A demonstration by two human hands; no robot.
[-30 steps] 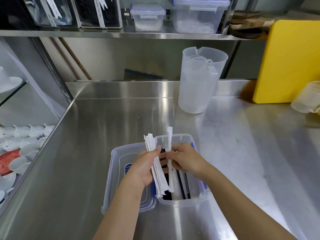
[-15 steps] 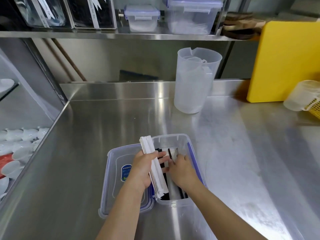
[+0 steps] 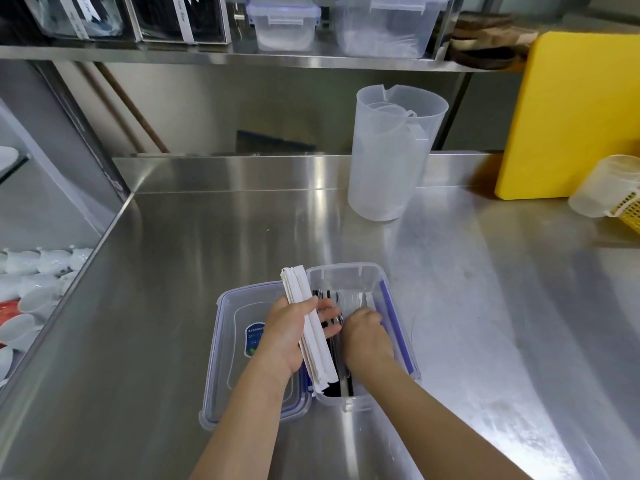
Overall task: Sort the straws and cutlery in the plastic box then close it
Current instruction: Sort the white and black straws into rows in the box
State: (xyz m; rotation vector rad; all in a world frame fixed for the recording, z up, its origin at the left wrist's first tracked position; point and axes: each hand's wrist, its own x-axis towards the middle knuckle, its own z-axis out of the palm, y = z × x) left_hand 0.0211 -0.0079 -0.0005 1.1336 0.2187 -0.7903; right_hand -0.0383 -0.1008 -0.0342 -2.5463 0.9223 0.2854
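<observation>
A clear plastic box [image 3: 346, 275] with blue seals stands open on the steel counter, with black and silvery cutlery [image 3: 341, 382] lying lengthwise in it. Its lid [image 3: 235, 358] lies flat on the counter to the left, touching the box. My left hand [image 3: 291, 334] grips a bundle of white paper-wrapped straws [image 3: 311, 327] over the box's left edge. My right hand [image 3: 363, 336] is down inside the box, fingers curled among the items at the right side; what it holds is hidden.
A tall translucent jug [image 3: 391, 150] stands behind the box. A yellow cutting board [image 3: 571, 116] leans at the back right, beside a small tub [image 3: 602, 188] and a yellow basket [image 3: 630, 209]. White cups [image 3: 34, 271] sit below on the left. Boxes line the upper shelf [image 3: 242, 58].
My right hand has laid down the single wrapped straw it held up and has gone deeper into the box, towards its right side. The left hand keeps the straw bundle.
</observation>
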